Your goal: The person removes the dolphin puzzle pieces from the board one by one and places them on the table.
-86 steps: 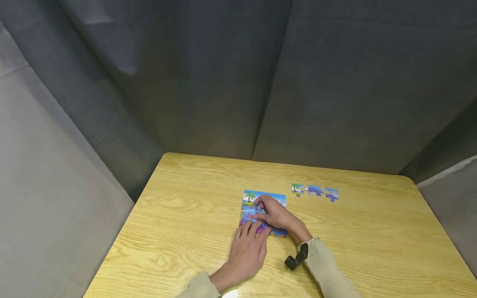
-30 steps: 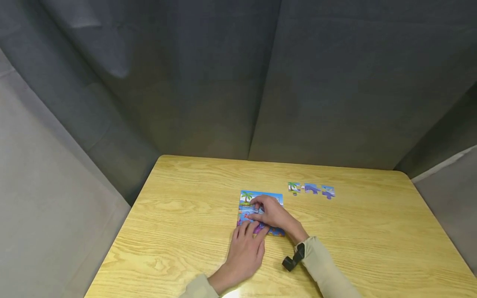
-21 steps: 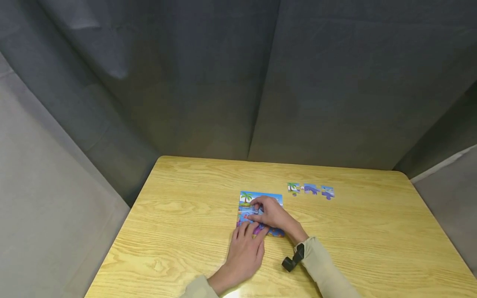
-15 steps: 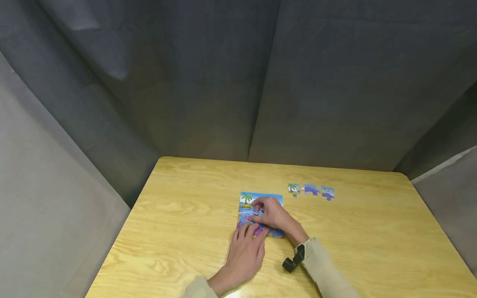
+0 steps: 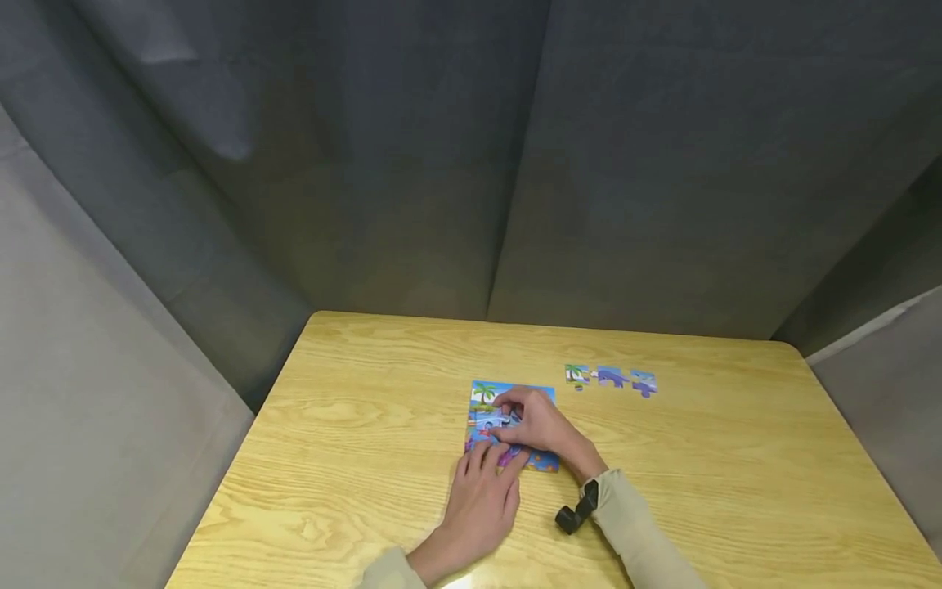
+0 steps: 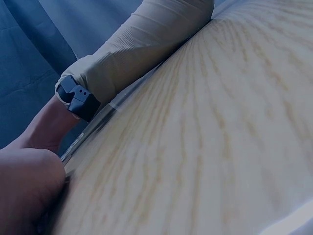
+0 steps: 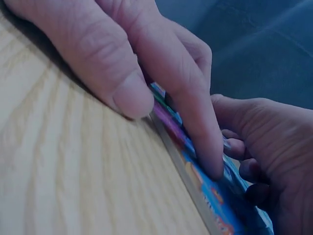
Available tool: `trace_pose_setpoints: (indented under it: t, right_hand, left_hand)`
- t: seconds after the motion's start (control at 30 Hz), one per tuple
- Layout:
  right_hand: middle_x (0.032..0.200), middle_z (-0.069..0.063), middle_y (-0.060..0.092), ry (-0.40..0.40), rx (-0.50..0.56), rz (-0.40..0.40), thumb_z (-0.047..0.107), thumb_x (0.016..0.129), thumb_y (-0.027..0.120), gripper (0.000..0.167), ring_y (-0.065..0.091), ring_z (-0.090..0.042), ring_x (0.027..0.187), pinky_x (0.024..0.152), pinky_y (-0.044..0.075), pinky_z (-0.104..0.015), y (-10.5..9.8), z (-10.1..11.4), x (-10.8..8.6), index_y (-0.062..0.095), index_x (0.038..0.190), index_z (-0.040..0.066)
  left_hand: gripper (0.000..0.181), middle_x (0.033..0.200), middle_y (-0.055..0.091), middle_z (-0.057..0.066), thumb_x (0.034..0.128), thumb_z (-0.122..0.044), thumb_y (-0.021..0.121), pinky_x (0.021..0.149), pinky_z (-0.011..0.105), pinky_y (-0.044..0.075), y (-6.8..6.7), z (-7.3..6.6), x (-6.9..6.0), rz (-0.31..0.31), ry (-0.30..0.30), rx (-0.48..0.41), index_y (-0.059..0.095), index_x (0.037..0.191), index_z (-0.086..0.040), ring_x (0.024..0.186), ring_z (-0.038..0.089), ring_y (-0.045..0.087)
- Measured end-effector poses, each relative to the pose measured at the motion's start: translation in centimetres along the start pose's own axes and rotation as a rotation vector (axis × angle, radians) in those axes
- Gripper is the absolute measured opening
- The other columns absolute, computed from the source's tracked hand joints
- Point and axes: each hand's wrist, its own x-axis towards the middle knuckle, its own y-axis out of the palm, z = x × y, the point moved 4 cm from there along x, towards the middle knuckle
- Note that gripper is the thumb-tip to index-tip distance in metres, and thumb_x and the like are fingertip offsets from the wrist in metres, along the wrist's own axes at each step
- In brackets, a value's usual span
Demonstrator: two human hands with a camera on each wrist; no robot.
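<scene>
Hardly anything has shifted since the earlier head frame: both hands keep their places, but a pale-blue puzzle piece now shows plainly at the fingertips of the right hand, where less of it was visible before. I read that hand as pinching the piece, forefinger bent over its far edge and thumb against its near one, with the gap between them narrow. Just under the piece lies the jigsaw board, below the right hand's fingers and ahead of the left hand, which lies with fairly straight fingers resting on the board's near edge and grips nothing. From my feed the board looks close to square, so I cannot name a long axis; its palm-tree edge points away from the hands and its orange-flecked edge towards them. It is thin and flat, brightly printed, with a greyish side. Beyond the right hand and to its right, a row of loose pieces runs sideways: a palm-tree piece, a purple piece and a blue-and-purple piece, the first and last with rounded knobs facing the person. Behind the right hand, a black, angular wrist mount sits at the cuff of a beige sleeve, ribbed in the left wrist view. Everything rests on a wood-grained table.
</scene>
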Motion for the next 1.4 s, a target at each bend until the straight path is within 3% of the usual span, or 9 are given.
trace_pose_setpoints:
  t: [0.13,0.43,0.6,0.73,0.93,1.23,1.4]
  right_hand:
    - [0.086,0.000,0.065,-0.049,0.003,-0.022,0.024,0.078,0.093,0.040,0.051,-0.013,0.066,0.059,0.044,-0.023,-0.4,-0.2,0.0,0.077,0.109,0.004]
    - [0.088,-0.002,0.063,-0.096,-0.023,-0.042,0.019,0.077,0.089,0.039,0.051,-0.014,0.066,0.058,0.042,-0.021,-0.9,-0.4,-0.6,0.077,0.112,0.005]
    - [0.087,-0.004,0.063,-0.142,-0.014,-0.093,0.015,0.076,0.089,0.041,0.049,-0.015,0.064,0.056,0.040,-0.020,-1.7,-0.5,-1.2,0.077,0.114,0.005]
    - [0.086,-0.004,0.063,-0.126,-0.022,-0.123,0.015,0.075,0.090,0.040,0.050,-0.019,0.064,0.056,0.040,-0.021,-2.8,-1.0,-1.9,0.078,0.112,0.007]
    - [0.083,-0.003,0.061,-0.073,-0.045,-0.161,0.016,0.074,0.091,0.037,0.048,-0.015,0.063,0.055,0.039,-0.022,-4.2,-2.4,-3.0,0.078,0.108,0.009]
    - [0.079,-0.009,0.058,-0.034,-0.031,-0.241,0.005,0.071,0.090,0.037,0.048,-0.019,0.063,0.057,0.039,-0.021,-6.6,-4.6,-5.0,0.077,0.105,0.005]
    - [0.082,-0.009,0.060,-0.009,-0.030,-0.268,0.002,0.072,0.090,0.035,0.048,-0.019,0.063,0.058,0.038,-0.019,-7.8,-6.1,-6.0,0.077,0.104,0.004]
  left_hand:
    - [0.043,0.143,0.054,0.001,0.1097,-0.029,0.043,0.108,0.051,0.041,0.1,0.0,0.4,-0.013,0.008,-0.001,0.056,0.151,-0.029,0.136,0.027,0.043]
    - [0.043,0.143,0.053,0.003,0.1093,-0.031,0.043,0.110,0.052,0.041,0.1,0.1,0.5,0.025,-0.004,0.006,0.056,0.151,-0.027,0.136,0.029,0.042]
    - [0.043,0.145,0.053,0.005,0.1080,-0.029,0.045,0.111,0.054,0.038,0.0,0.2,0.8,-0.004,0.006,0.010,0.058,0.149,-0.026,0.136,0.029,0.044]
    - [0.042,0.145,0.055,0.006,0.1065,-0.027,0.048,0.113,0.056,0.036,-0.2,0.0,1.1,-0.034,0.024,0.008,0.060,0.147,-0.025,0.134,0.030,0.046]
    - [0.043,0.143,0.056,0.006,0.1050,-0.027,0.051,0.110,0.049,0.043,0.0,-0.2,1.3,-0.051,0.027,0.024,0.060,0.147,-0.026,0.131,0.029,0.048]
    - [0.045,0.143,0.055,0.005,0.1055,-0.028,0.049,0.112,0.047,0.042,0.3,-0.4,1.4,-0.045,0.029,0.022,0.058,0.149,-0.027,0.131,0.028,0.050]
    - [0.044,0.140,0.058,0.006,0.1034,-0.025,0.053,0.110,0.046,0.044,-0.1,-0.4,1.2,-0.079,0.034,0.026,0.061,0.147,-0.026,0.129,0.028,0.051]
